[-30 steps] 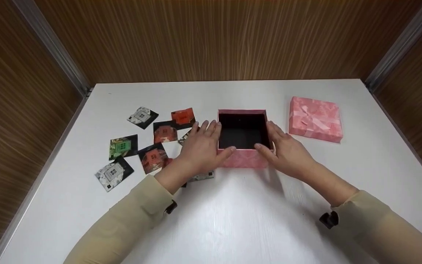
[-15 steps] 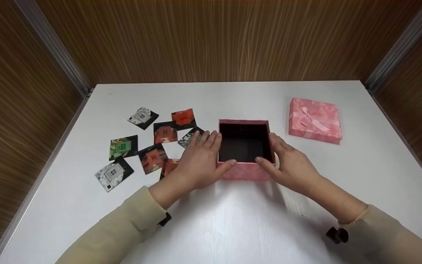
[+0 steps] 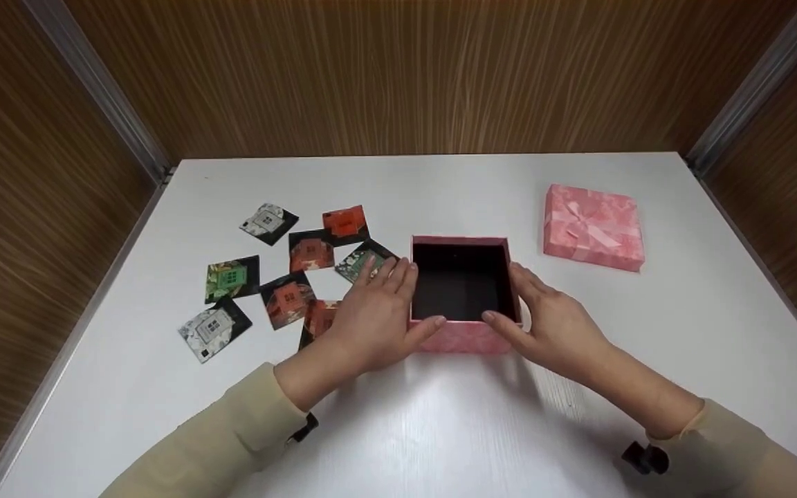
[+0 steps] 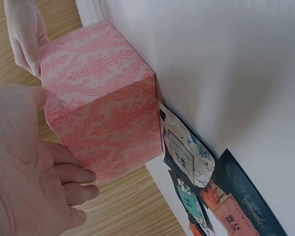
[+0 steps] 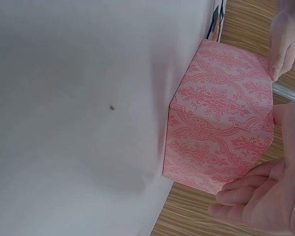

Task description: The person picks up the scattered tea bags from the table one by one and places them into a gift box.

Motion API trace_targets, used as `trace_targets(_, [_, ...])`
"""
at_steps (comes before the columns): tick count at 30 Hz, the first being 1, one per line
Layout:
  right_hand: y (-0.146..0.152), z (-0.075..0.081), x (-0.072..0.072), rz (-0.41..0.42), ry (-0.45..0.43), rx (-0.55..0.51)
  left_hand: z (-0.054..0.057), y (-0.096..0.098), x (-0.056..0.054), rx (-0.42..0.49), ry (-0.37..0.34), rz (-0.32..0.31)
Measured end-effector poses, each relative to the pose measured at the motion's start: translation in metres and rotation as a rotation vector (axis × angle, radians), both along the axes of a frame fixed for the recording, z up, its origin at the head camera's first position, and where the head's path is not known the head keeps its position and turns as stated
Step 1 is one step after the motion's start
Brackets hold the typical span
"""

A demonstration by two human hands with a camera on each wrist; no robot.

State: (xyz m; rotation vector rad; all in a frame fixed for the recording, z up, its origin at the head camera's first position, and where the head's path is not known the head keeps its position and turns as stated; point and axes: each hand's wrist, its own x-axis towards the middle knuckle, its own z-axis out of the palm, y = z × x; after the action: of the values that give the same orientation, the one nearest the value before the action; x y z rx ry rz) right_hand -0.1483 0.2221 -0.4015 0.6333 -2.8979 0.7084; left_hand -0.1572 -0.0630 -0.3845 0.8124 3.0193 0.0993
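A lidless pink patterned box (image 3: 464,339) with a black inside stands upright on the white table, between my hands. My left hand (image 3: 376,321) touches its left side with nearly straight fingers, its thumb at the near left corner. On the right side, my right hand (image 3: 556,328) rests its extended fingers along the wall, thumb at the near right corner. In the left wrist view the box (image 4: 101,103) shows its outer walls beside the left palm. The right wrist view has the right hand (image 5: 270,191) against the box (image 5: 221,113).
Several flat square sachets (image 3: 288,299) in red, green and grey lie left of the box, some partly behind my left hand and forearm. The pink box lid (image 3: 592,227) with a ribbon bow lies at the back right. Wood-grain panels (image 3: 398,76) surround the white table (image 3: 440,429).
The box has slid toward me across the table with both hands against its sides, slowing lately. More of the dark green sachet now shows beyond my left fingers. The lid has stayed put.
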Motion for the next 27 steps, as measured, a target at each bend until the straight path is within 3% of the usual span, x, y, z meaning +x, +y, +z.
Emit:
trace_targets(10, [0.009, 0.012, -0.005, 0.003, -0.086, 0.021, 0.000, -0.001, 0.004, 0.014, -0.010, 0.009])
trace_targets(18, [0.022, 0.027, -0.034, 0.099, -0.233, 0.080, 0.001, -0.002, 0.004, 0.038, -0.034, 0.010])
trace_targets(27, [0.027, 0.020, -0.060, 0.199, -0.348, 0.040, 0.001, -0.001, 0.004, 0.053, -0.027, 0.006])
